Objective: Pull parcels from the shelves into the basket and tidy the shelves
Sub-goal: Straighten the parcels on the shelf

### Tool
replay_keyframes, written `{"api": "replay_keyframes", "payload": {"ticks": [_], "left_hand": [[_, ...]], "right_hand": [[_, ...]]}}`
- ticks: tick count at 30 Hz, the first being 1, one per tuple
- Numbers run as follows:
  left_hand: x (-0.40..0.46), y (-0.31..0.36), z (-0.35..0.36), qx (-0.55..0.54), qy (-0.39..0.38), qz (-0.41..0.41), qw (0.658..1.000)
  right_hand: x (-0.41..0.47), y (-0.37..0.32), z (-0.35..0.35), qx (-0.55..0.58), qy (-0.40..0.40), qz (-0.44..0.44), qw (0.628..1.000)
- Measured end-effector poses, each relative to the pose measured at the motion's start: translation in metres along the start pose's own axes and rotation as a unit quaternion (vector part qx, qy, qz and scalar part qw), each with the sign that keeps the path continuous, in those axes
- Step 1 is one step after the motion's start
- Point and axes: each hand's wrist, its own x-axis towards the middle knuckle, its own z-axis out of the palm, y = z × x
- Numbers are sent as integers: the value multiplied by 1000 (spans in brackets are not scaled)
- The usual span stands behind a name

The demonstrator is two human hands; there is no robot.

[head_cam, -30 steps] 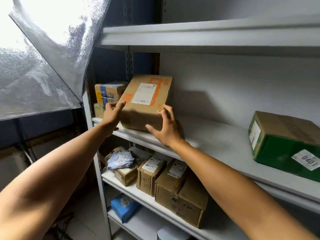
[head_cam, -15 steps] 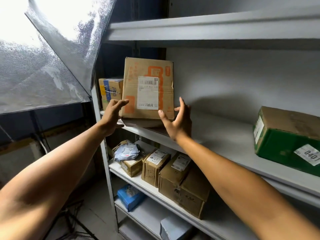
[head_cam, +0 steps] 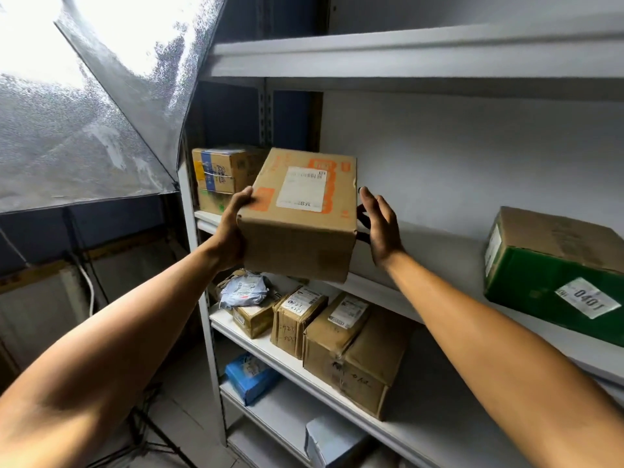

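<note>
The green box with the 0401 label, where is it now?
In the head view, the green box sits far right on the middle shelf, apart from the held orange-printed box.

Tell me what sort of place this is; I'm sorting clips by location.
Probably a parcel storeroom or courier pick-up point. Grey metal shelves hold labelled cardboard boxes, a green box carries a sticker reading 0401, and the left hand holds a carton with a shipping label.

A parcel storeroom: grey metal shelves [head_cam: 422, 52] hold taped cardboard boxes [head_cam: 351, 349] with shipping labels, a green box [head_cam: 547, 285] stickered 0401, and mail bags [head_cam: 244, 290]. A translucent photo umbrella [head_cam: 84, 113] stands beside the rack.
</note>
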Motion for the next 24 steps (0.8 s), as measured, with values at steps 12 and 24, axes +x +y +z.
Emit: {"api": "replay_keyframes", "payload": {"ticks": [12, 24], "left_hand": [[-38, 75, 9, 91, -21, -9, 996], [-73, 105, -1, 130, 4, 107, 986]], "right_hand": [[-5, -28, -16, 77, 2, 29, 997], [-10, -59, 1, 10, -24, -13, 1000]]}}
